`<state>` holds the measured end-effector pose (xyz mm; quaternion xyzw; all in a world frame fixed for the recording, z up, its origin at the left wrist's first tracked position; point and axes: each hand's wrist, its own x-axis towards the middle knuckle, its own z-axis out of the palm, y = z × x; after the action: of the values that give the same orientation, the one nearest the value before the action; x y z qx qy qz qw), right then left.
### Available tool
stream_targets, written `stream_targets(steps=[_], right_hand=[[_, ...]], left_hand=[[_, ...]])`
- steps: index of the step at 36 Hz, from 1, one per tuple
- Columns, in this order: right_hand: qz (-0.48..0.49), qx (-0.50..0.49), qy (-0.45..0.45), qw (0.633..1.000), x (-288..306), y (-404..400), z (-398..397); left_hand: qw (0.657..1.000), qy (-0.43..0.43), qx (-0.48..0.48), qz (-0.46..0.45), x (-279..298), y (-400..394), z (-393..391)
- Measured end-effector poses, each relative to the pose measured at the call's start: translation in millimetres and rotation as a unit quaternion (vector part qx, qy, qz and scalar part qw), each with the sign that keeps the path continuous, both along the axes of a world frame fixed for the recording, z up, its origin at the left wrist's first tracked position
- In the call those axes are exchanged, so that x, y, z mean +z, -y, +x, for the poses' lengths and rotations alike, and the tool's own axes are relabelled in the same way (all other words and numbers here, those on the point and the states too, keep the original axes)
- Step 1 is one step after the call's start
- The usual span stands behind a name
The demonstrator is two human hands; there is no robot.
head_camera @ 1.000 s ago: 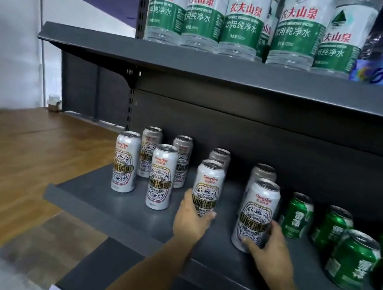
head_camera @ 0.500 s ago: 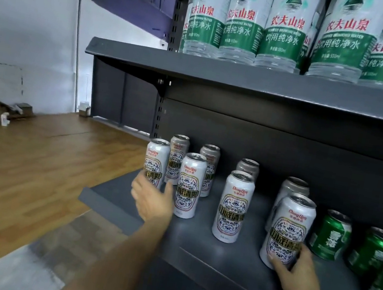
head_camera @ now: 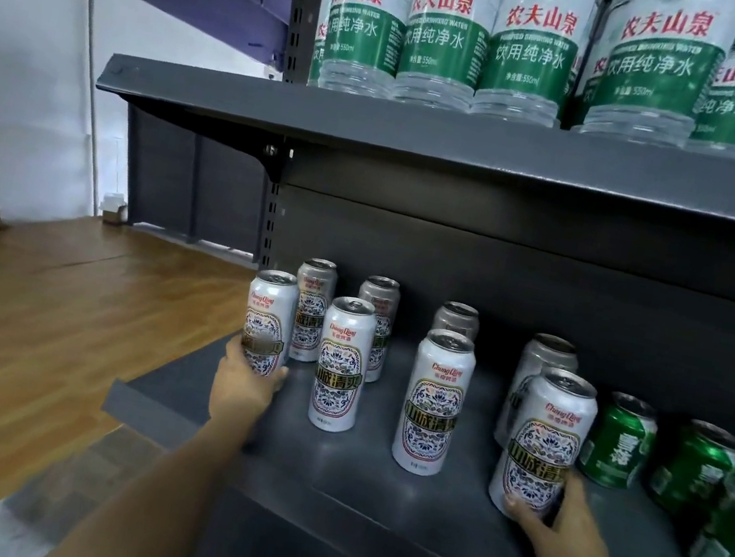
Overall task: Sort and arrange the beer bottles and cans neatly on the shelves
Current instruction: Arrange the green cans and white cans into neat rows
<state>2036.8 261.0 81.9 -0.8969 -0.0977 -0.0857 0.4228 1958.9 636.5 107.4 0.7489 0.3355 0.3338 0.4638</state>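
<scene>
White cans (head_camera: 268,324) (head_camera: 543,442) stand upright, one in each hand (head_camera: 243,386) (head_camera: 567,524).

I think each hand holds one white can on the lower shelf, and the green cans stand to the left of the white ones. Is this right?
Not quite. The head view shows the green cans to the right of the white ones, not the left. The rest holds: the left hand grips the leftmost white can and the right hand grips the rightmost front white can, both on the lower shelf.
</scene>
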Motion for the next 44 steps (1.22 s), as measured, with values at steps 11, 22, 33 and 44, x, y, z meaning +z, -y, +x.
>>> stream_targets(steps=[11, 22, 33, 44], right_hand=[[-0.019, -0.011, 0.002, 1.000, 4.6, -0.9, -7.6], [-0.024, -0.009, -0.011, 1.000, 10.8, -1.5, -13.4], [-0.006, 0.000, -0.019, 1.000, 11.4, -1.0, -12.5], [0.202, -0.050, -0.032, 0.978, 21.6, 1.8, -20.3]], left_hand=[[0.999, -0.011, -0.028, 0.036, 0.6, -11.1, -2.2], [0.991, 0.019, 0.101, 0.089, -1.6, 24.3, -0.7], [0.975, 0.134, 0.108, 0.139, 1.8, 76.7, 9.1], [0.930, 0.271, -0.140, 0.207, 11.2, 192.5, 6.0]])
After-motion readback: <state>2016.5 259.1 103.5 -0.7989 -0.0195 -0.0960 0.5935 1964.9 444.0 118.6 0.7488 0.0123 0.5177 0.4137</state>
